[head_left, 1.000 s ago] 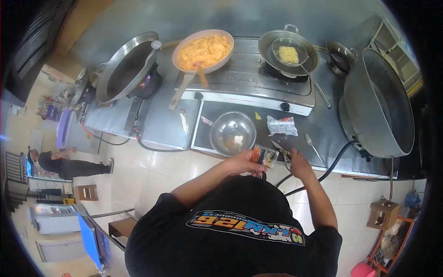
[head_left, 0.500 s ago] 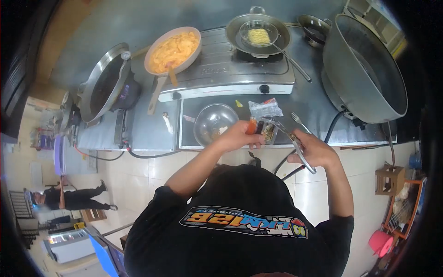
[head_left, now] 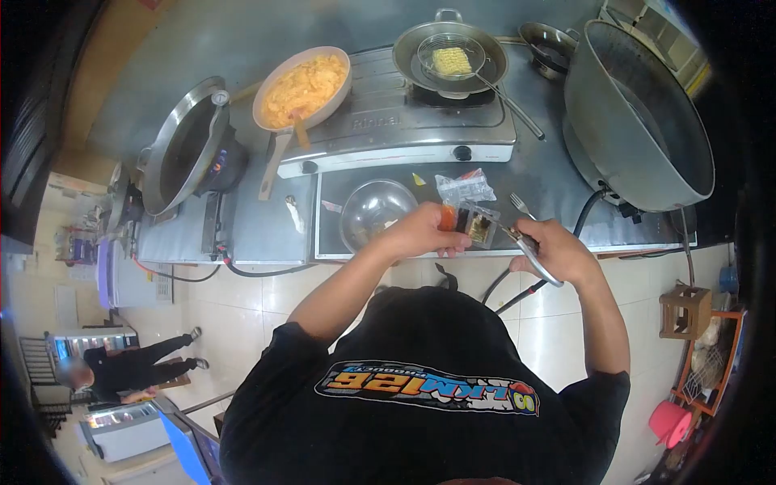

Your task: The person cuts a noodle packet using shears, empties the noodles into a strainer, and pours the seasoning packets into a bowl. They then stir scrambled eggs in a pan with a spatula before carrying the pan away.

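My left hand pinches a joined strip of seasoning sachets, with orange, dark and flaky green-brown contents, just over the counter's front edge. In my right hand are metal scissors, their handle loop sticking out below the fingers. Their tips point left, right at the sachets' right end. A clear glass bowl sits behind my left wrist, with a little pale stuff at its bottom. Behind the sachets lies a crumpled clear wrapper, and a fork rests close to my right hand.
A two-burner stove carries a pan of orange-yellow food and a wok. Over the wok a wire strainer holds a noodle block. Large pots stand at the left and right. Another person stands far left.
My right hand and the scissors have shifted slightly right, so the tips no longer lie across the sachets. The sachets have tilted and moved a little right. The far person has changed posture.
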### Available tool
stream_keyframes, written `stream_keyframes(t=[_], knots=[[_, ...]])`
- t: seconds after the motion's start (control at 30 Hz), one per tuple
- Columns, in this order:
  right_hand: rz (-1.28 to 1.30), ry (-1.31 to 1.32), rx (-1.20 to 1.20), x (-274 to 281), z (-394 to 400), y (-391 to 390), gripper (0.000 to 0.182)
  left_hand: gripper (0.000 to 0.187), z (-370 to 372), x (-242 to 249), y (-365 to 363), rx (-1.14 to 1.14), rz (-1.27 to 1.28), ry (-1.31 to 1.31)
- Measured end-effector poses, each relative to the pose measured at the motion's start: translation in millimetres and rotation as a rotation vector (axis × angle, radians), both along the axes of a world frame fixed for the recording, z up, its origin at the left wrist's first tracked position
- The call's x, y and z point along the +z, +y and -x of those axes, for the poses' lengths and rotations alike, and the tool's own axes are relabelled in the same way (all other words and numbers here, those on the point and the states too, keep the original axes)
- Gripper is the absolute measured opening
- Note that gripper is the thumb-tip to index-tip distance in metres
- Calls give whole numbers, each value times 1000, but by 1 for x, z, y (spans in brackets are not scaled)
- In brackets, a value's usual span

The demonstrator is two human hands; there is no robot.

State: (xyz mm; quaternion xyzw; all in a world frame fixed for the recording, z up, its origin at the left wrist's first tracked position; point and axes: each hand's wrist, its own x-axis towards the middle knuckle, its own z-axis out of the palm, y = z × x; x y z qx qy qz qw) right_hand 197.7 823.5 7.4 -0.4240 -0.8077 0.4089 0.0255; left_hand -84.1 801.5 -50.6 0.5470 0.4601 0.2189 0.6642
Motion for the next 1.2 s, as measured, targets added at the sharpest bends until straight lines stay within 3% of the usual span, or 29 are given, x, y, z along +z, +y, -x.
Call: stream_keyframes(t=[0.37,0.67,1.1,1.2], knots=[[-238,-190,47,51,2,2,69,19,-2,12,12,-108,-106,160],[-407,-122,59,57,4,-4,71,16,-7,21,15,-133,-134,158],[-346,-110,47,56,6,0,74,24,-15,49,14,-150,-124,196],[-361,-128,40,58,3,-1,74,26,-14,35,18,-202,-186,189]])
